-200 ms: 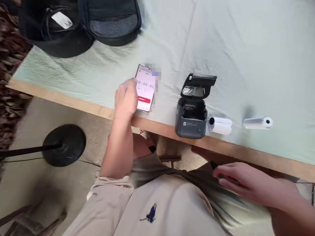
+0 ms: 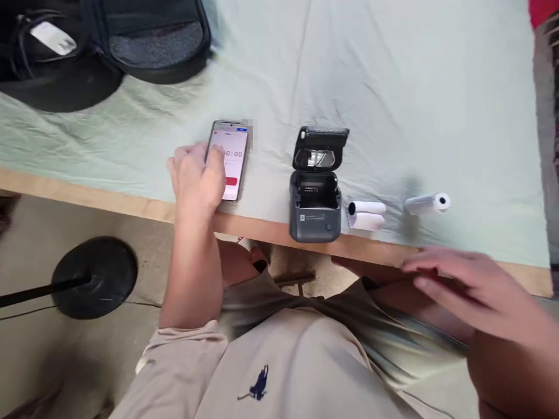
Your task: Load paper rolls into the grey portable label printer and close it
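Observation:
A smartphone [image 2: 238,166] showing a timer screen with a red button is near the table's front edge. My left hand [image 2: 194,177] grips it by its left side, the thumb over the screen and the other fingers curled beside the edge. Just past the table's front edge hangs my right hand [image 2: 463,282], slightly blurred, with thumb and fingers apart and nothing visible in them. Between the hands stands a small dark grey printer [image 2: 315,224], its lid raised and its paper bay exposed. A partly unrolled white paper roll [image 2: 369,208] lies against its right side; another paper roll [image 2: 428,203] is farther right.
At the far left of the table lies an unzipped black case [image 2: 161,49] with a white tag [image 2: 53,38] inside. Pale green cloth covers the table [image 2: 393,87], leaving a wooden front edge [image 2: 262,228]. A round black stand base [image 2: 95,277] is on the floor.
My left thumb has moved over the phone's screen, and the phone has turned slightly. My right hand has risen toward the table's edge. The whole view has shifted to the right.

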`<state>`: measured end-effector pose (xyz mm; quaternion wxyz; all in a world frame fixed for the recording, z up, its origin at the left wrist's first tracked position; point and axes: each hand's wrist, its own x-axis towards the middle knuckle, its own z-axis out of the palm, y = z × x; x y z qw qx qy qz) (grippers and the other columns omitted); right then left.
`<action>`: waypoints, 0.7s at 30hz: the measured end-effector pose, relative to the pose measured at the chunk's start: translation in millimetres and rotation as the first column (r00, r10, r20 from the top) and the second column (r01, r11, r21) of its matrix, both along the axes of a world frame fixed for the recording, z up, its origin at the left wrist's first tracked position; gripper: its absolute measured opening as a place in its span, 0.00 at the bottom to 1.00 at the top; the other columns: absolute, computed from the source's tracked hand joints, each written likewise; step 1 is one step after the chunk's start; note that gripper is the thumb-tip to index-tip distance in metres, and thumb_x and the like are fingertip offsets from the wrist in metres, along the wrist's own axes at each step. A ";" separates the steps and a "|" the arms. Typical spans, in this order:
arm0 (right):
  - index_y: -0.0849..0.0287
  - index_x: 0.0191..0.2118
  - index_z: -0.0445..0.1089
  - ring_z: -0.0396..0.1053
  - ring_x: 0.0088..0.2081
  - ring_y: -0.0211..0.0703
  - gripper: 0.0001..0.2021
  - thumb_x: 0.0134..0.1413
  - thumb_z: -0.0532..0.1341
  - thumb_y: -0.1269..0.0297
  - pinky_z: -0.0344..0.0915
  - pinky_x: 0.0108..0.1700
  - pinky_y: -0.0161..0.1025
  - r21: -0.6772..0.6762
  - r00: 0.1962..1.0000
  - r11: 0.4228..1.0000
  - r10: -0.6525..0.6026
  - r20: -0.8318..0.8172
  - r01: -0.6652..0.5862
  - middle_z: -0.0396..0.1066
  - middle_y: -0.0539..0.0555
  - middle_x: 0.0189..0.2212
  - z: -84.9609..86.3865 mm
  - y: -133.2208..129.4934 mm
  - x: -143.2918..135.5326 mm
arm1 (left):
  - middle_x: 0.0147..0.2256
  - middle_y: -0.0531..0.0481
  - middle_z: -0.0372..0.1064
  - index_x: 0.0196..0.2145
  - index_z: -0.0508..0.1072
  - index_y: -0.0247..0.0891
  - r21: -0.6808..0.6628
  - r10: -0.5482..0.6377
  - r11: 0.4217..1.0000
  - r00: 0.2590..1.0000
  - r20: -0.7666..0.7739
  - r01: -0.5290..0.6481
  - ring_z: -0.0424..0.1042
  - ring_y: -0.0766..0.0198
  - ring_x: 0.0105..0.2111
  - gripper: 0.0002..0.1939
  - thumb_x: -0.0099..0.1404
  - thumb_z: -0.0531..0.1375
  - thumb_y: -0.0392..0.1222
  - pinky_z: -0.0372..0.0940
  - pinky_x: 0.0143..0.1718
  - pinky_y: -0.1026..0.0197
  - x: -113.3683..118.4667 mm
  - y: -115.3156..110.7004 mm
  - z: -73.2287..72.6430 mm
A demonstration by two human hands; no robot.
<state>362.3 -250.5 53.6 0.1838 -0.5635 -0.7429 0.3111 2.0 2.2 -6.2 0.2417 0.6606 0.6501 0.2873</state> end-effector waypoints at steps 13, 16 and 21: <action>0.62 0.59 0.77 0.80 0.53 0.61 0.18 0.69 0.59 0.75 0.79 0.54 0.56 0.369 0.935 0.924 -0.211 0.285 0.096 0.82 0.65 0.55 -50.4 71.4 -21.5 | 0.48 0.38 0.84 0.48 0.81 0.41 -0.175 -0.315 0.941 0.936 -0.156 0.288 0.80 0.43 0.46 0.23 0.75 0.52 0.56 0.69 0.52 0.42 75.8 -63.8 32.4; 0.63 0.59 0.78 0.79 0.51 0.62 0.18 0.69 0.60 0.74 0.78 0.53 0.56 0.391 0.913 0.918 -0.214 0.348 0.066 0.81 0.66 0.52 -58.0 68.9 -21.1 | 0.49 0.35 0.84 0.54 0.80 0.38 -0.289 -0.387 0.903 0.893 -0.229 0.317 0.81 0.35 0.51 0.26 0.74 0.52 0.56 0.71 0.52 0.41 82.9 -62.7 34.6; 0.62 0.57 0.78 0.78 0.48 0.61 0.15 0.69 0.62 0.70 0.78 0.48 0.53 0.341 0.901 0.935 -0.226 0.372 0.094 0.79 0.65 0.48 -65.9 64.6 -16.6 | 0.50 0.36 0.84 0.59 0.77 0.37 -0.354 -0.419 0.880 0.869 -0.265 0.317 0.82 0.34 0.51 0.26 0.71 0.56 0.52 0.71 0.50 0.42 87.4 -63.4 37.5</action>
